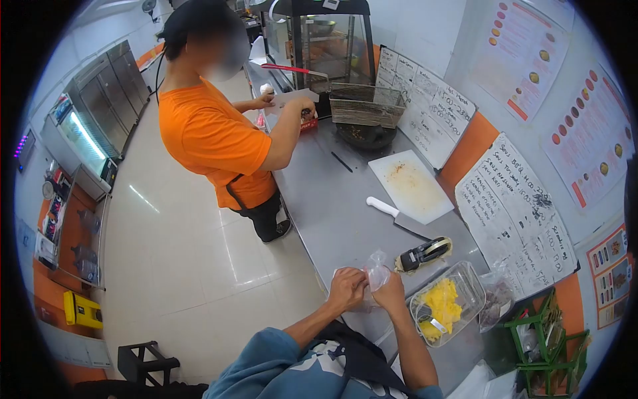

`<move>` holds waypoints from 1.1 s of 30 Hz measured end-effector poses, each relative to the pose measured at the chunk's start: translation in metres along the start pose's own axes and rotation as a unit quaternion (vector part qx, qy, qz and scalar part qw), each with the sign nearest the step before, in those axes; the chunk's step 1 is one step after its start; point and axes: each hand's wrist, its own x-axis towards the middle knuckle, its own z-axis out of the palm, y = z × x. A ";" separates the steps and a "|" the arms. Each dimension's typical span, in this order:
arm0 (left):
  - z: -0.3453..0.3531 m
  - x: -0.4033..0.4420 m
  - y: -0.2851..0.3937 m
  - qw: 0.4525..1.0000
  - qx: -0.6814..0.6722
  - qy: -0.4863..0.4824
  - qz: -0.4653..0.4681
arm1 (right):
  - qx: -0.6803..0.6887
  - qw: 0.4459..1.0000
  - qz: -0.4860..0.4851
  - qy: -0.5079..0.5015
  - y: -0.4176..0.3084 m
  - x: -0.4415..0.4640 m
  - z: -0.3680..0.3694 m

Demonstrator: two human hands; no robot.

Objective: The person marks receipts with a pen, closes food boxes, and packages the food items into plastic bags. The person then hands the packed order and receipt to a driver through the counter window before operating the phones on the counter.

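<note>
In this tiled kitchen room, we stand at a long grey metal table (312,199). Above its near edge is a clear thin plastic bag (378,271), between our two hands. Our left hand (347,290) and right hand (389,292) both have fingers closed on it. Its long axis seems to run away from our body; the loose upper end is nearer to the right hand. Beyond this hand lies a black tape dispenser (423,253); to the right, a clear plastic container (472,284) with yellow food (444,302).
</note>
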 end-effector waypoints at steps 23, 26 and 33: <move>0.034 -0.009 -0.005 0.986 -0.041 -0.109 0.119 | -0.192 0.977 -0.078 0.057 0.016 0.029 0.041; 0.030 -0.004 -0.001 0.982 -0.060 -0.116 0.139 | -0.151 0.978 -0.036 0.137 0.022 0.031 0.041; 0.005 -0.004 -0.022 0.985 0.057 -0.114 0.115 | 0.255 0.873 0.181 0.375 -0.050 0.000 0.093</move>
